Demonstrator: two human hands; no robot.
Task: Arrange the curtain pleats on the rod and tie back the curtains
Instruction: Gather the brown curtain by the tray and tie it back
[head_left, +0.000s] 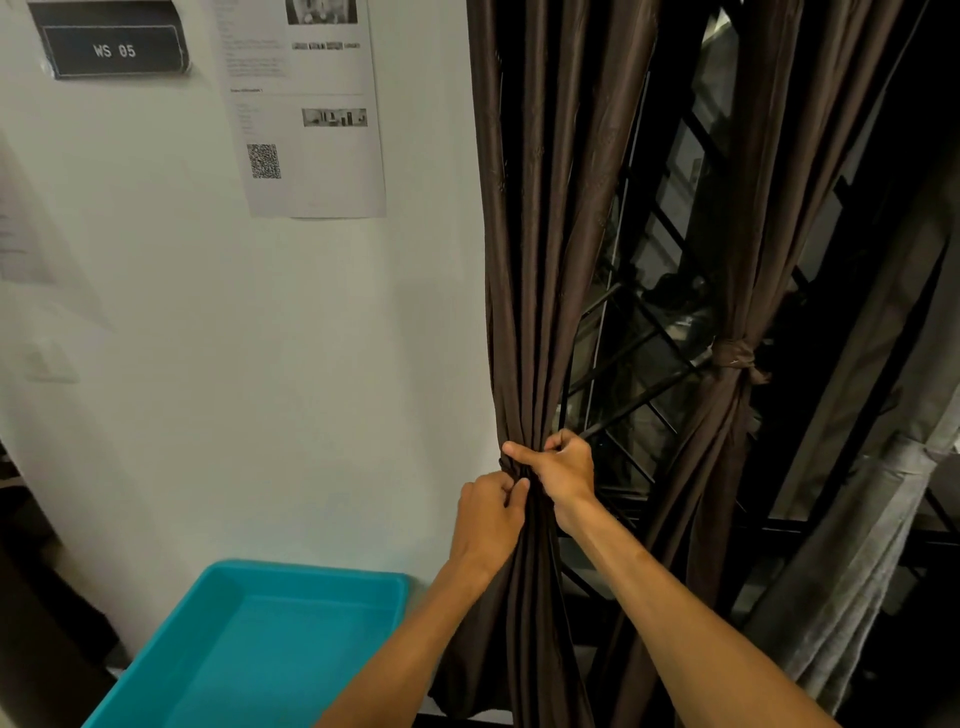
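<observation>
A dark brown left curtain (535, 249) hangs beside the white wall, gathered into a narrow bunch at waist height. My left hand (488, 514) pinches the bunch from the left, fingers closed on the fabric or a tie there; I cannot tell which. My right hand (563, 470) wraps around the same bunch from the right, thumb across the front. A second brown curtain (748, 249) to the right is bound by a knotted tie-back (735, 356). The rod is out of view.
A turquoise plastic tray (249, 644) stands low at the left, close to my left forearm. Black window bars (644, 364) run behind the curtains. A grey curtain (857, 571) hangs at the far right. Printed sheets (311, 130) and a "WS 05" sign (114, 49) hang on the wall.
</observation>
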